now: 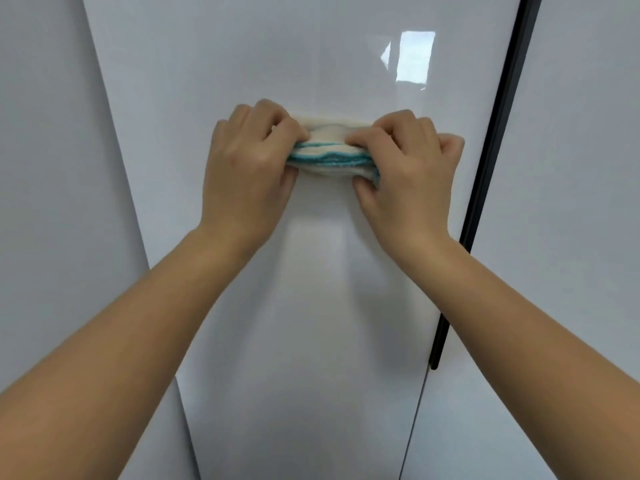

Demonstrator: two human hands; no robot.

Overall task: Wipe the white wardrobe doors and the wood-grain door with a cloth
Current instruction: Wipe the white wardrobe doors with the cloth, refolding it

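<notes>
cloth: folded cream cloth with teal stripes (334, 152), mid-frame on glossy white wardrobe door (311, 306)
left hand (247, 168): grip closed on cloth's left end
right hand (408, 168): grip closed on its right end

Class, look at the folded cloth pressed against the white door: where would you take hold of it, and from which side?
Grip the folded cloth at its two short ends, as the left hand and right hand do, coming from the front. It lies as a long horizontal band against the white door, so end grips keep the folds together.
</notes>
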